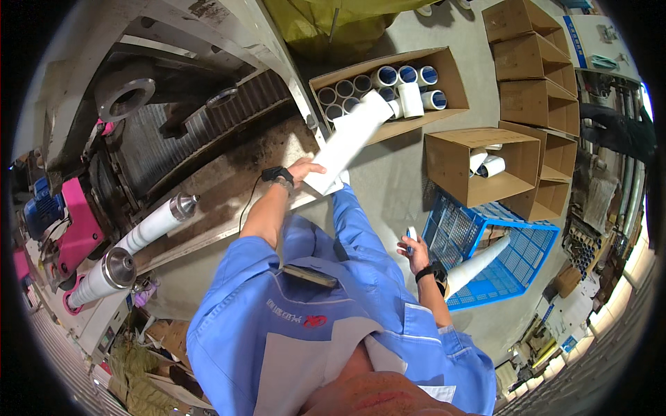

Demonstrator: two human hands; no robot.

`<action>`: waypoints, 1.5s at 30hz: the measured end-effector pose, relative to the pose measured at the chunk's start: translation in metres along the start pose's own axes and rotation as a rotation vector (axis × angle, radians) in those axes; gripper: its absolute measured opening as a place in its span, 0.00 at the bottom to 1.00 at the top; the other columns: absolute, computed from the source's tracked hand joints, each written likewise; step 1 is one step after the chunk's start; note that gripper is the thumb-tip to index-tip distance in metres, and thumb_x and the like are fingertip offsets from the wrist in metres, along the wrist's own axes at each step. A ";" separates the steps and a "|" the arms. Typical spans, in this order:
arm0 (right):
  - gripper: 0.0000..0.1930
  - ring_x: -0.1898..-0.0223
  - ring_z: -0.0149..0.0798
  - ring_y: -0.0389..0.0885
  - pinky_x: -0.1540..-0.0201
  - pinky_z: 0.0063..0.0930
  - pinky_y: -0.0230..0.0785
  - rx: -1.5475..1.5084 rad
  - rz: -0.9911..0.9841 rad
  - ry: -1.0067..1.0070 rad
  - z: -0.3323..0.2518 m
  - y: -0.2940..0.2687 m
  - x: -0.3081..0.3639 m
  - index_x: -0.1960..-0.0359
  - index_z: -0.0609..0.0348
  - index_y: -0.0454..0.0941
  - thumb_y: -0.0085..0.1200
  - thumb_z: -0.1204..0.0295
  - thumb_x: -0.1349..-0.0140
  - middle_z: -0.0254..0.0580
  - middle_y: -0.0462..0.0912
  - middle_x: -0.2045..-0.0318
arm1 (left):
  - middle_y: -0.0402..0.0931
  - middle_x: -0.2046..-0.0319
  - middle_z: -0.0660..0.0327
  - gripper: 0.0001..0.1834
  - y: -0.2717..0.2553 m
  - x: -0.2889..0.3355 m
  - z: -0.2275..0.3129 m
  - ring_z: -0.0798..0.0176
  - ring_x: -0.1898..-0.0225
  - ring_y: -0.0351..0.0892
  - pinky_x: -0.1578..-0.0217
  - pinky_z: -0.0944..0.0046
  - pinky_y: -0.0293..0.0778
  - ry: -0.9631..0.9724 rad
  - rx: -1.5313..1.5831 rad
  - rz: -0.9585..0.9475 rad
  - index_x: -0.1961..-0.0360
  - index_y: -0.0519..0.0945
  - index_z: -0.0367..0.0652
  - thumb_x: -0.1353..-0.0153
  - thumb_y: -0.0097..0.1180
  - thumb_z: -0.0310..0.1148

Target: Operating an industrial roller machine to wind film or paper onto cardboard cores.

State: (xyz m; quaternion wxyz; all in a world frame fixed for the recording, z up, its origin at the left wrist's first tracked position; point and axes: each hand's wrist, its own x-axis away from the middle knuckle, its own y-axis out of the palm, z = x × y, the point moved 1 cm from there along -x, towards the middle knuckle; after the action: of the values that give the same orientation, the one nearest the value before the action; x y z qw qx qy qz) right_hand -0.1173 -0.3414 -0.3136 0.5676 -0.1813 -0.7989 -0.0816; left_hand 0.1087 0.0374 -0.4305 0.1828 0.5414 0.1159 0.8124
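A long white roll [352,141] lies slantwise in front of me, its far end over the near edge of an open cardboard box [454,80]. My left hand [304,170] grips its near end, with the thumb on top. In that box stand several white rolls [411,100] with round, bluish core ends facing up. My right hand [416,256] is closed on a small white and dark-blue object [411,236], perhaps a tape roll; its kind is not clear. That hand is raised beside a blue plastic crate [479,229], apart from the long roll.
A white roll [479,265] leans in the crate. Behind it, a cardboard box [451,166] holds more rolls, and several open boxes [520,100] are stacked at the far right. At left is a machine with metal-ended white rollers [156,225] and a bench edge [208,239].
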 end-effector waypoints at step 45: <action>0.22 0.57 0.40 0.81 0.56 0.36 0.75 1.568 -1.003 -0.040 0.214 0.510 0.109 0.48 0.63 0.76 0.57 0.59 0.36 0.45 0.83 0.60 | 0.79 0.67 0.58 0.20 -0.007 0.319 -0.707 0.56 0.67 0.80 0.66 0.51 0.77 0.004 1.313 0.960 0.50 0.78 0.45 0.39 0.58 0.45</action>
State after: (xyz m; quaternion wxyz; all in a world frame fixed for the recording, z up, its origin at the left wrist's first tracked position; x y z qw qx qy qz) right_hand -0.1419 0.2214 -0.3230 0.4122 0.6192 -0.6204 0.2487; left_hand -0.6528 0.1853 -0.4397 -0.5405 0.5276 0.3245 0.5694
